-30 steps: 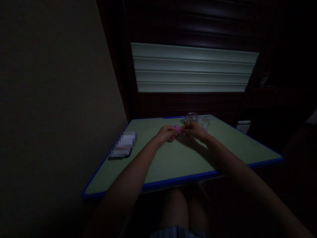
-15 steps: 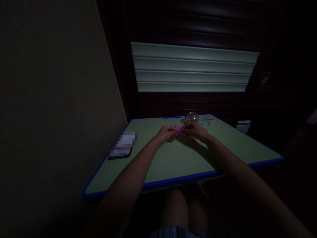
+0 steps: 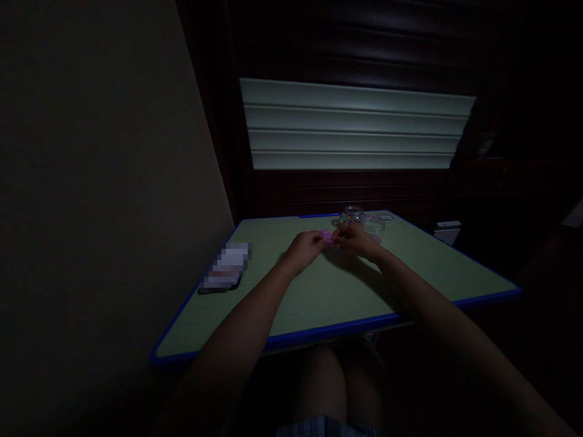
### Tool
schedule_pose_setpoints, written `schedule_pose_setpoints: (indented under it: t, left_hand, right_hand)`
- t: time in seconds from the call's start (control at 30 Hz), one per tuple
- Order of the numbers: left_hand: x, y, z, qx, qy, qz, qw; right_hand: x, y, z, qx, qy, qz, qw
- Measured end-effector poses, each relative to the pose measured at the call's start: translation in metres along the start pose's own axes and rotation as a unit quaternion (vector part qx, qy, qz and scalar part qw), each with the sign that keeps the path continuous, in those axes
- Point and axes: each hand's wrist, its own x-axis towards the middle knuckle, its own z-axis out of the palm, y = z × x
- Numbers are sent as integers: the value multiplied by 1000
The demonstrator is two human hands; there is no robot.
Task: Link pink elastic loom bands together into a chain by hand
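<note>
Between my two hands, over the far half of the table, is a small pink, shiny piece [image 3: 327, 237]; its kind is too small and dim to make out. My left hand [image 3: 306, 249] is closed on its left side, fingers pinched together. From the right, my right hand [image 3: 356, 240] pinches at its other side, with thumb and forefinger close to the left fingertips. Just behind my right hand stands a clear glass jar [image 3: 352, 215] with a coloured pattern or coloured contents. A clear round container [image 3: 376, 227] sits beside it, partly hidden by that hand.
The pale green table [image 3: 291, 309] has a raised blue edge. A phone-like flat object [image 3: 226, 267], blurred out, lies at the left edge. A clear lid-like disc [image 3: 384, 218] rests at the far right corner. A wall [image 3: 113, 182] rises on the left.
My left hand has turned slightly and its lower fingers have curled in under the pink piece. My right hand has barely shifted. The jar and containers stay put.
</note>
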Motion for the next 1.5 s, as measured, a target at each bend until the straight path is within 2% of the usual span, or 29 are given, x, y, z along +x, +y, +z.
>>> schedule_pose_setpoints:
  t: [0.07, 0.13, 0.33, 0.43, 0.57, 0.73, 0.83, 1.13, 1.3, 1.5]
  left_hand:
    - [-4, 4, -3, 96, 16, 49, 994]
    - [-8, 8, -5, 159, 2, 74, 985]
    - [-11, 12, -7, 213, -33, 84, 973]
    - [-9, 9, -8, 248, -36, 81, 965]
    - [-9, 7, -7, 290, -43, 76, 953]
    - [-11, 8, -6, 348, -47, 93, 932]
    - [-11, 8, -6, 382, -41, 99, 918]
    - [-10, 9, -6, 406, -42, 109, 906]
    - [-11, 12, -7, 407, -45, 98, 907]
    - [-11, 9, -8, 415, -41, 113, 902]
  right_hand:
    - [1, 2, 1, -44, 13, -35, 998]
    - [2, 5, 1, -100, 17, -70, 992]
    - [-2, -1, -4, -289, 38, -93, 952]
    - [-7, -8, -12, -372, 111, -82, 918]
    - [-11, -9, -27, -466, 222, -47, 855]
    - [-14, 2, -44, -536, 283, 31, 794]
    - [-17, 9, -51, -560, 294, 63, 772]
    - [-18, 13, -55, -570, 272, 110, 767]
    - [-17, 12, -55, -566, 270, 104, 772]
    - [-17, 8, -53, -551, 273, 89, 783]
